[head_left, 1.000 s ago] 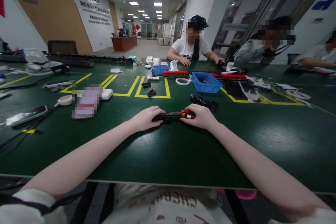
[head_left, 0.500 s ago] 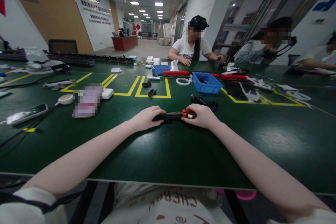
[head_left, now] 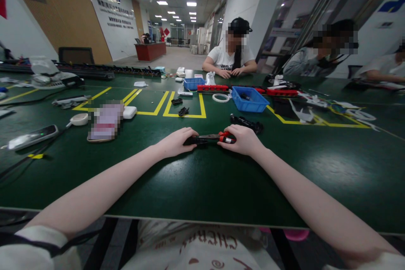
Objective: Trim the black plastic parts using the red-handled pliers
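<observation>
I have both hands at work near the middle of the green counter point(head_left: 202, 190), well in from its near edge. My left hand point(head_left: 179, 142) is clasped around a small black part point(head_left: 201, 141), and my right hand point(head_left: 243, 140) grasps the red handles of a pair of pliers point(head_left: 224, 136). The pliers lie nearly level between my two hands, their metal nose pointing left to the black part (from this far off I cannot tell whether the jaws pinch it or merely touch it).

Just beyond my right hand I see a black assembly point(head_left: 247, 123) lying on the counter. Past that stands a blue bin point(head_left: 249, 99) with something dark inside. A white ring point(head_left: 220, 98) lies just beside it on the left, and red pieces point(head_left: 212, 88) run in a row behind the ring. A smaller blue bin point(head_left: 193, 84) sits to the left of that row. Two small black pieces point(head_left: 183, 112) lie apart from each other within a yellow tape outline point(head_left: 196, 116).

Over on my left I have a phone point(head_left: 106, 122), with a white case point(head_left: 129, 112) just beside it, and a pale handheld device point(head_left: 32, 137) showing a small green light. Across the counter a co-worker point(head_left: 231, 57) in a white T-shirt sits with both hands close together.
</observation>
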`<state>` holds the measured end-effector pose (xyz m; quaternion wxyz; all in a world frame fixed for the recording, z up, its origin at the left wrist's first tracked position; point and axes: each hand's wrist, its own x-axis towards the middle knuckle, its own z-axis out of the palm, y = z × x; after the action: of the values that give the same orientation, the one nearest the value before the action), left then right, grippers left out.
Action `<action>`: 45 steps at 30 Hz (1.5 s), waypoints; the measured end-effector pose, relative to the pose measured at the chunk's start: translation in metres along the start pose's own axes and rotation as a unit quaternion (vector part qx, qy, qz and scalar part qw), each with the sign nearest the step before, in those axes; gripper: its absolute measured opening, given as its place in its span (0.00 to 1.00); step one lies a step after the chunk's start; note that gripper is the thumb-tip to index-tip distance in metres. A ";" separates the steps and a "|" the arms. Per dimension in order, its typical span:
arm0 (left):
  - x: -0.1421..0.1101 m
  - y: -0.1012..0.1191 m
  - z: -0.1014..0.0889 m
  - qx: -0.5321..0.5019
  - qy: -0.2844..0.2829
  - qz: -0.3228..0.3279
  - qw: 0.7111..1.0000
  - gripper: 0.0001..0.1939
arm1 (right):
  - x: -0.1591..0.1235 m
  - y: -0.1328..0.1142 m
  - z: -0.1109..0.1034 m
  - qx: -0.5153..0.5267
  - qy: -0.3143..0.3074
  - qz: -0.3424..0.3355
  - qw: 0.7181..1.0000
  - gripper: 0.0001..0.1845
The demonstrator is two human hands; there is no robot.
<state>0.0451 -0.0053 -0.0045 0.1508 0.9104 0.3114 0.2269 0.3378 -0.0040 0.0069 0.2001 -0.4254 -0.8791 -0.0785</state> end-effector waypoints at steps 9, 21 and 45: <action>0.000 0.002 -0.001 -0.012 0.005 -0.013 1.000 0.13 | 0.000 0.004 -0.001 -0.011 0.003 -0.012 1.000 0.22; 0.000 0.000 -0.001 -0.015 -0.003 -0.008 1.000 0.13 | 0.000 0.001 0.000 -0.021 0.011 -0.020 1.000 0.23; 0.001 -0.001 -0.002 -0.007 -0.004 0.011 1.000 0.13 | 0.000 0.005 0.004 -0.024 0.017 -0.031 0.999 0.22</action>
<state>0.0441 -0.0039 -0.0027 0.1558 0.9136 0.2992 0.2272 0.3404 0.0006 0.0032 0.2017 -0.4013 -0.8863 -0.1129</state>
